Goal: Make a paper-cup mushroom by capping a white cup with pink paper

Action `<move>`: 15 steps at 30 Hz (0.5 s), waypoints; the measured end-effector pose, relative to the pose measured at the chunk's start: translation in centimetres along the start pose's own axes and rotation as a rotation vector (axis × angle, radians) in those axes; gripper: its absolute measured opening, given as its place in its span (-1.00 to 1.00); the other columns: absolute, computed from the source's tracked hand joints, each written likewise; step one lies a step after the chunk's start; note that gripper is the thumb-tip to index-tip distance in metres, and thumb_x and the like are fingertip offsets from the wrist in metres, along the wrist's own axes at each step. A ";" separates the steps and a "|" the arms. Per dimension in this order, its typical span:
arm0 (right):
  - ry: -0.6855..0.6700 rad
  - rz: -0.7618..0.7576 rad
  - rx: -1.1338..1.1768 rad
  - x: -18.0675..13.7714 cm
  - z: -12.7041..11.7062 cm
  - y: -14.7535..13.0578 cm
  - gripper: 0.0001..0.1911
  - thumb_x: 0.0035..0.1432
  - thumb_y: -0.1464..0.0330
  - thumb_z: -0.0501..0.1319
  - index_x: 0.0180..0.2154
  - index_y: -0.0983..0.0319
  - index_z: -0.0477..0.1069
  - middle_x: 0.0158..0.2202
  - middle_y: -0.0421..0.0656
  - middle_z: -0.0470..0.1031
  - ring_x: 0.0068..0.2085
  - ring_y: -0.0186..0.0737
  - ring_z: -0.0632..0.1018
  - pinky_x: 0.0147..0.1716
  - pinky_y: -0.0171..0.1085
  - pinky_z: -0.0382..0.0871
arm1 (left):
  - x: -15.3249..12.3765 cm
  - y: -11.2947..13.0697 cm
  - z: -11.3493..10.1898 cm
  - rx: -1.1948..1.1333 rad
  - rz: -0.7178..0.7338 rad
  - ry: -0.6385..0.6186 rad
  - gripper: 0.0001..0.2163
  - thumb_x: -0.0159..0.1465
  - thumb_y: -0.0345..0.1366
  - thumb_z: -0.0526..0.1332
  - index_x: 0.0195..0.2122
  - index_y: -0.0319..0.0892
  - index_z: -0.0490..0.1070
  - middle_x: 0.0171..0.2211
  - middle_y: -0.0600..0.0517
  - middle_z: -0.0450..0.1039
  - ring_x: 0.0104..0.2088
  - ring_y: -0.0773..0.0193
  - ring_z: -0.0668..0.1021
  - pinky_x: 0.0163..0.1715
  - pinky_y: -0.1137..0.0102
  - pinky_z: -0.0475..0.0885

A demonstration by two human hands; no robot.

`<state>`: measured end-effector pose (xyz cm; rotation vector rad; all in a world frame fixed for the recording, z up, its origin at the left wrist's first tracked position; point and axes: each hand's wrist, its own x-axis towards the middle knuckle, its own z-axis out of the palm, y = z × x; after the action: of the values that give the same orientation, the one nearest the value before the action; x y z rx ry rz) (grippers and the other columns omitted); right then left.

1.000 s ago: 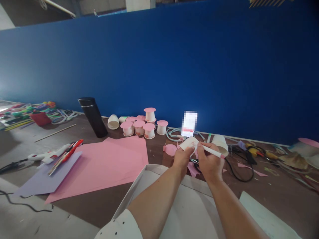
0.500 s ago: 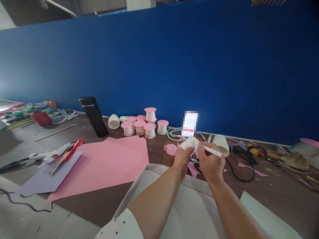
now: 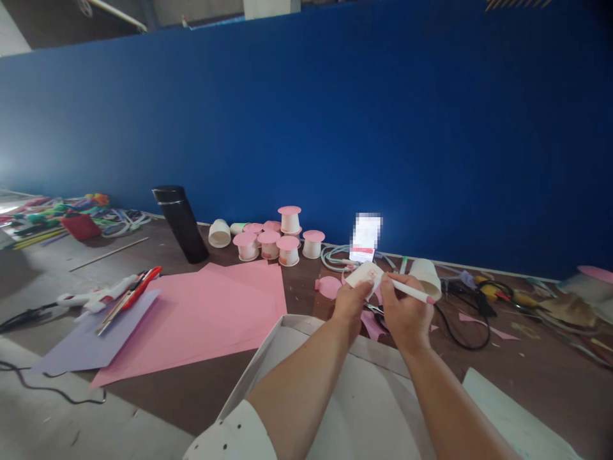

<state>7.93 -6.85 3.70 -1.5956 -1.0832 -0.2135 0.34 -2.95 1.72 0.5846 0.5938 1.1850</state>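
Observation:
My left hand (image 3: 351, 303) pinches a small white paper cup (image 3: 364, 275) held up over the brown table (image 3: 306, 300). The cup shows faint pink marks on its side. My right hand (image 3: 405, 312) grips a white pen with a pink end (image 3: 409, 291), its tip against the cup. Both hands hover above scissors (image 3: 374, 311) and pink paper scraps (image 3: 329, 287). Another white cup (image 3: 426, 275) lies on its side just behind my right hand.
Large pink paper sheets (image 3: 211, 313) and a lilac sheet (image 3: 86, 338) lie at left, with a glue gun (image 3: 96, 297) and a red cutter (image 3: 136, 287). A black flask (image 3: 179, 223), several pink-topped cups (image 3: 280, 239), cables (image 3: 460, 319) and an open white box (image 3: 364, 396) surround me.
The hands, cup and pen hold almost the same pose; only the view has drifted very slightly.

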 end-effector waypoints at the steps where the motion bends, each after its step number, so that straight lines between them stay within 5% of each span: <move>1: 0.001 -0.006 0.002 0.0 0.0 0.0 -0.68 0.08 0.15 0.18 -0.35 0.26 0.53 -0.40 -0.01 0.58 -0.35 -0.08 0.56 -0.33 -0.19 0.39 | 0.0 0.0 0.0 0.001 -0.004 0.012 -0.63 -0.06 -0.37 0.37 -0.17 -0.29 0.54 -0.26 -0.10 0.58 -0.23 0.13 0.57 -0.19 0.31 0.43; 15: -0.018 0.012 -0.002 0.0 -0.1 -0.1 -0.68 0.07 0.15 0.18 -0.35 0.26 0.53 -0.40 -0.01 0.57 -0.35 -0.09 0.55 -0.34 -0.20 0.38 | 1.3 -1.0 -0.7 -0.007 -0.034 0.056 -0.58 -0.12 -0.33 0.39 -0.17 -0.28 0.51 -0.33 -0.05 0.55 -0.35 0.24 0.53 -0.34 0.41 0.35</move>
<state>7.91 -6.92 3.75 -1.6083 -1.0871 -0.1920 0.87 -1.93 0.41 0.5348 0.6448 1.1746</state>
